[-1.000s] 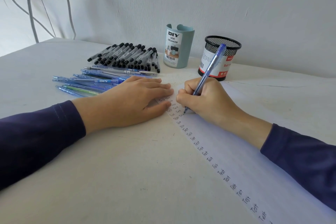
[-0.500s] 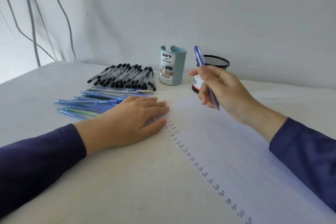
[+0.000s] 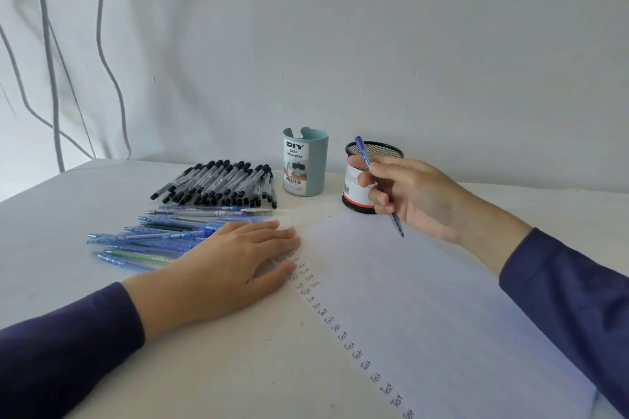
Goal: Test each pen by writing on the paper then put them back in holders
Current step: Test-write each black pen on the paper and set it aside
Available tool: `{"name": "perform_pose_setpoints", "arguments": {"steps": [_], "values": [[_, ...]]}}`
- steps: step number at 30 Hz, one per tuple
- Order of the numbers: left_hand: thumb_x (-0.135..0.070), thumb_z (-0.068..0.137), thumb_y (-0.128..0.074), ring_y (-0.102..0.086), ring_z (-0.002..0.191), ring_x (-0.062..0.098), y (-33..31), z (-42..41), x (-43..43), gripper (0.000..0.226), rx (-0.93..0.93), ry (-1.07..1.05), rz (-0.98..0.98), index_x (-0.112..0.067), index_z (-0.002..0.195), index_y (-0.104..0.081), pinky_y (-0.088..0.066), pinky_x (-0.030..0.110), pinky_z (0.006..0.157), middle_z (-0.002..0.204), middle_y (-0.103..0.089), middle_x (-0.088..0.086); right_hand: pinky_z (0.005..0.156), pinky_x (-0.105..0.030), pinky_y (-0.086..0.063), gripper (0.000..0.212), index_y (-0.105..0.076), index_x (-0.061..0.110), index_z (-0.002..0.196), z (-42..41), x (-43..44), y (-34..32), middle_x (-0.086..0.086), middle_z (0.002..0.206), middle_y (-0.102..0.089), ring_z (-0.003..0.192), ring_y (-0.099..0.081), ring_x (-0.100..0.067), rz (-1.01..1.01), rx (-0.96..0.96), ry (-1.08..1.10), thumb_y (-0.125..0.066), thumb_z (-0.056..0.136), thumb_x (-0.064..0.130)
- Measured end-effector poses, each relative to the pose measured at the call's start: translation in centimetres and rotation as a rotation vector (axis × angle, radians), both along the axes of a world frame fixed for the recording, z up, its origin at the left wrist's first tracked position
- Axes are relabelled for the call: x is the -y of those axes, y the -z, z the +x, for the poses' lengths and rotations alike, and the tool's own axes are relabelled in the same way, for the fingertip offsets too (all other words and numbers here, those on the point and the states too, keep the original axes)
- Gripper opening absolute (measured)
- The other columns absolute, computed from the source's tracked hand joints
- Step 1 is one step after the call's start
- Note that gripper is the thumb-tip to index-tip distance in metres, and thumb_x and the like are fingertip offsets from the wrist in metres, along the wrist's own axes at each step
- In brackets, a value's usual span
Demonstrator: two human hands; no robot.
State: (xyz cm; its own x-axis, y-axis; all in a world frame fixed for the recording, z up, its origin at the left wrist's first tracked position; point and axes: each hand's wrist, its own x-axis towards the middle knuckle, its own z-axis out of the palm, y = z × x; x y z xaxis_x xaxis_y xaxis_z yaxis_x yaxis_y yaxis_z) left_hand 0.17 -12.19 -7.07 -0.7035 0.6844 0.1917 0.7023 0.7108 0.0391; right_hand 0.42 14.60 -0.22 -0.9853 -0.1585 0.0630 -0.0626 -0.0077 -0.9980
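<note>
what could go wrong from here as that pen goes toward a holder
1. The right hand grips the blue pen close in front of the black mesh holder; a bump might tip the holder over.
2. The pen's tip points down over the paper, so it could leave a stray mark.
3. The left hand rests beside the loose blue pens; a nudge might scatter them.

A pale, off-white table [image 3: 51,214] fills the lower part of the view. Behind it rises a plain white wall [image 3: 374,44] with a few small faint marks. At the far left, several thin grey cables [image 3: 50,65] hang down a lighter, cream-toned section of wall, curving and crossing toward the table's back edge.
</note>
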Motion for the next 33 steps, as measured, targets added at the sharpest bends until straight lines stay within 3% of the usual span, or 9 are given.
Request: {"name": "perform_pose_setpoints", "arguments": {"steps": [5,9,12,15,19,21,25,29,33], "values": [[-0.084,0.069,0.018,-0.006,0.141,-0.014,-0.1,-0.1,-0.1,0.100,-0.009,0.003,-0.003,-0.046,0.148,-0.029,0.007,0.008,0.110,0.151,-0.020,-0.033,0.051,-0.021,-0.029,0.027,-0.063,0.005,0.119,-0.1,-0.2,-0.2,0.000,0.078,-0.058,0.053,-0.041,-0.009,0.044,-0.052,0.018,-0.043,0.102,0.009],[-0.085,0.070,0.017,-0.004,0.138,-0.016,0.0,0.0,-0.1,0.099,-0.003,0.009,0.013,-0.045,0.147,-0.030,0.006,0.009,0.111,0.150,-0.021,-0.034,0.072,-0.021,-0.044,0.024,-0.064,0.012,0.114,-0.3,-1.3,-1.3,-0.001,0.090,-0.071,0.078,-0.063,-0.012,-0.030,-0.198,0.116,-0.047,0.098,0.005],[-0.083,0.073,0.013,-0.003,0.138,-0.017,0.0,0.0,-0.1,0.093,-0.008,0.015,0.012,-0.046,0.147,-0.030,0.007,0.008,0.111,0.149,-0.020,-0.035,0.081,-0.021,-0.048,0.014,-0.063,0.020,0.103,-0.7,-3.3,-1.5,0.000,0.094,-0.075,0.087,-0.068,-0.013,0.265,-0.452,0.388,-0.058,0.094,0.010],[-0.084,0.073,0.012,-0.002,0.137,-0.018,-0.1,0.0,0.0,0.094,-0.001,0.018,0.025,-0.046,0.147,-0.031,0.009,0.006,0.109,0.149,-0.020,-0.036,0.065,-0.022,-0.045,0.013,-0.062,0.019,0.098,-1.5,-5.6,-0.3,0.000,0.088,-0.075,0.073,-0.062,-0.017,0.481,-0.584,0.609,-0.065,0.086,0.023],[-0.084,0.073,0.013,-0.004,0.136,-0.018,0.0,0.0,-0.1,0.094,-0.016,0.020,0.031,-0.046,0.146,-0.032,0.009,0.004,0.108,0.149,-0.021,-0.035,0.073,-0.012,-0.046,0.010,-0.060,0.022,0.089,-2.7,-8.2,2.2,0.009,0.100,-0.073,0.078,-0.065,0.000,0.702,-0.517,0.540,-0.065,0.090,0.013],[-0.084,0.073,0.013,-0.002,0.135,-0.020,0.0,-0.1,-0.1,0.094,-0.024,0.020,0.023,-0.046,0.146,-0.032,0.010,0.003,0.107,0.147,-0.019,-0.037,0.089,-0.020,-0.047,0.019,-0.059,0.022,0.087,-2.9,-9.4,3.5,0.005,0.109,-0.071,0.101,-0.065,-0.007,0.836,-0.471,0.445,-0.062,0.090,0.004],[-0.085,0.073,0.011,-0.003,0.136,-0.019,-0.1,0.0,0.0,0.092,-0.008,0.026,0.037,-0.046,0.146,-0.032,0.009,0.005,0.108,0.147,-0.020,-0.037,0.096,-0.025,-0.045,0.042,-0.061,0.027,0.084,-3.1,-10.7,4.9,-0.006,0.126,-0.065,0.122,-0.058,-0.019,0.981,-0.335,0.330,-0.052,0.085,-0.014],[-0.083,0.074,0.010,-0.002,0.138,-0.018,-0.1,0.0,0.0,0.089,-0.013,0.026,0.019,-0.047,0.146,-0.030,0.008,0.006,0.110,0.146,-0.017,-0.038,0.096,-0.007,-0.027,0.052,-0.067,0.019,0.114,-3.0,-10.4,4.3,0.002,0.145,-0.049,0.136,-0.043,-0.010,1.082,-0.168,0.206,-0.044,0.083,-0.016],[-0.083,0.075,0.010,-0.005,0.139,-0.016,0.0,-0.1,0.1,0.090,-0.016,0.027,0.022,-0.047,0.146,-0.030,0.007,0.006,0.110,0.146,-0.019,-0.037,0.102,-0.015,-0.029,0.047,-0.056,0.020,0.137,-2.7,-9.5,3.4,0.010,0.146,-0.048,0.136,-0.042,-0.011,1.151,-0.055,0.073,-0.053,0.091,0.009]]}}
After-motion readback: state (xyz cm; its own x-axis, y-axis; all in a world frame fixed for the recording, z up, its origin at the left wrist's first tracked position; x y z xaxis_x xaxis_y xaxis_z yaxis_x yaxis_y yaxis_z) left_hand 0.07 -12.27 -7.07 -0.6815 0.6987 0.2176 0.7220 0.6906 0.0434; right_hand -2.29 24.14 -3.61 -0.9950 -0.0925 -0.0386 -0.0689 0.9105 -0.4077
